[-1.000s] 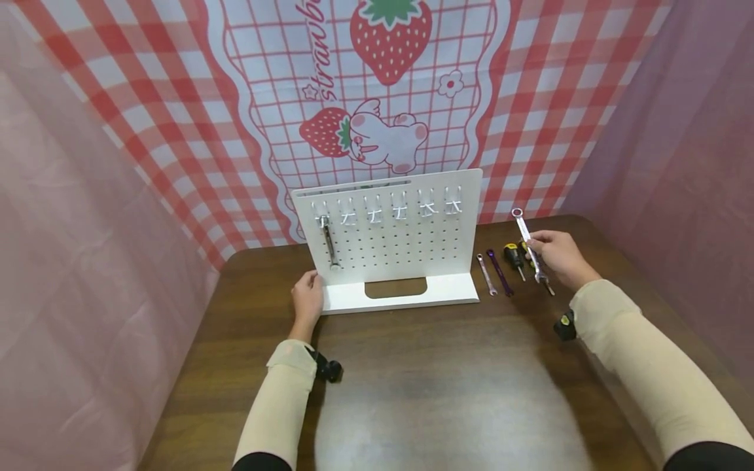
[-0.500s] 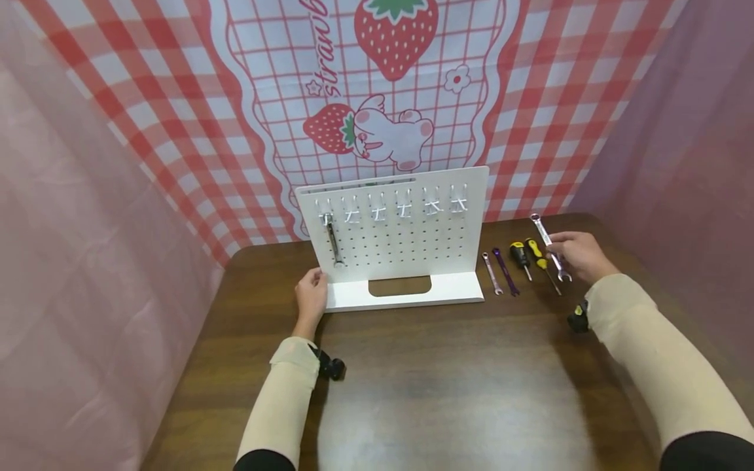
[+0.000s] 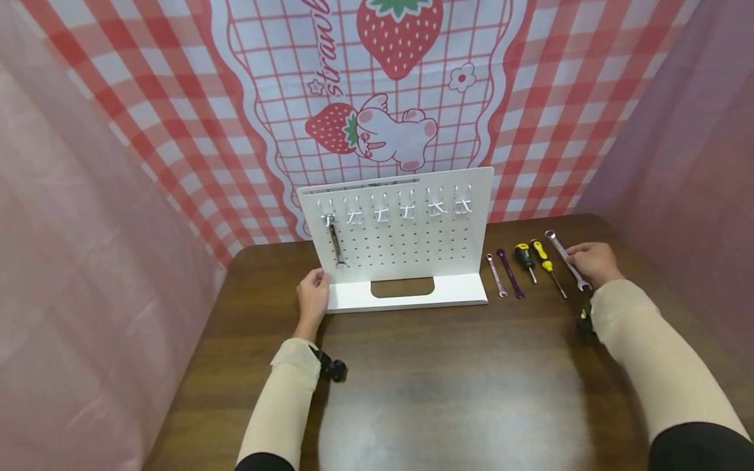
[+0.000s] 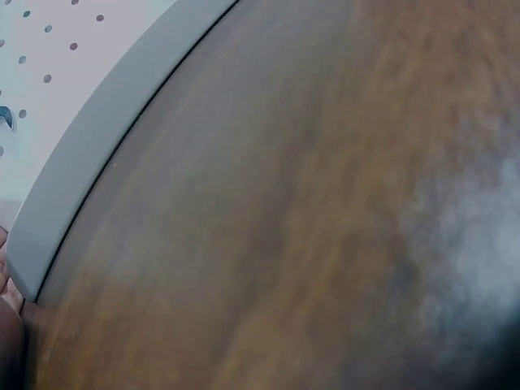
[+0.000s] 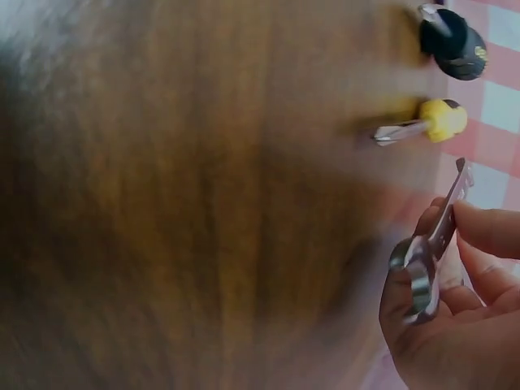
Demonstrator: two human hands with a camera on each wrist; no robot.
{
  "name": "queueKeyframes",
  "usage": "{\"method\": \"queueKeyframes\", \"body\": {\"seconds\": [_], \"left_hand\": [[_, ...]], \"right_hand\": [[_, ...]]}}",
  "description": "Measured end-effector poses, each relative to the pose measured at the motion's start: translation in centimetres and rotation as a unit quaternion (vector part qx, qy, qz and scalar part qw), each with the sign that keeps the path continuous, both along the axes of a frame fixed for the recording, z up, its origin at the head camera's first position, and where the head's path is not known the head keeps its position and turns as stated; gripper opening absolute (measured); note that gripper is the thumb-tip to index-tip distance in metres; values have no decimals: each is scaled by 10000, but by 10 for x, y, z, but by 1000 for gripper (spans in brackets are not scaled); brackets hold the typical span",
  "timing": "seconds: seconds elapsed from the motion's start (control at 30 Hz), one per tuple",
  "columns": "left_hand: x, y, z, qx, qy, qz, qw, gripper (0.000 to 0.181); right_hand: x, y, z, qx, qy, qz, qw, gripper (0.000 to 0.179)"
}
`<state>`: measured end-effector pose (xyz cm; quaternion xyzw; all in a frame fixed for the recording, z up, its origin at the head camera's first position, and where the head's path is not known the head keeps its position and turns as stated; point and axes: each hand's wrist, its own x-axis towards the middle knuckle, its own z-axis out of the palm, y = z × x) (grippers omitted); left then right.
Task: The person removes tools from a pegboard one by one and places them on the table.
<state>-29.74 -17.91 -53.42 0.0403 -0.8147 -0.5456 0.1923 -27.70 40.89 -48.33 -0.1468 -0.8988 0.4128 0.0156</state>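
Observation:
At the right of the head view, my right hand [image 3: 593,263] pinches a silver combination wrench [image 3: 561,250] between thumb and fingers, low over the table beside two screwdrivers. The right wrist view shows the same wrench [image 5: 443,227] with its open end toward the camera. My left hand [image 3: 312,297] grips the left edge of a white pegboard stand [image 3: 406,252] near its base; only a bit of its fingers shows in the left wrist view. On the board's leftmost hook hangs a dark silver wrench [image 3: 335,243].
Left of the held wrench lie a yellow screwdriver [image 3: 547,265], a stubby black-and-yellow screwdriver [image 3: 524,256], a purple wrench [image 3: 510,273] and a small silver wrench [image 3: 496,275]. Several white-tagged hooks [image 3: 406,208] line the board's top. A checked cloth [image 3: 542,131] hangs behind the table.
My right hand has carried the wrench rightward and lowered it, from over the screwdrivers to their right side. The left hand stays at the pegboard; the head view has shifted slightly.

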Motion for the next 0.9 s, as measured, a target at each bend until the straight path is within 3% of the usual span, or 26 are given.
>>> {"method": "queueKeyframes", "body": {"seconds": [0.3, 0.6, 0.9], "left_hand": [[-4, 0, -3, -30, 115, 21, 9999, 20], [-3, 1, -2, -73, 45, 7, 10000, 20], [-5, -1, -5, -56, 16, 65, 10000, 19]], "right_hand": [[5, -4, 3, 495, -350, -190, 9980, 40], [1, 0, -7, 1217, -106, 156, 9924, 38], [-1, -3, -12, 1507, 142, 225, 9882, 35]]}}
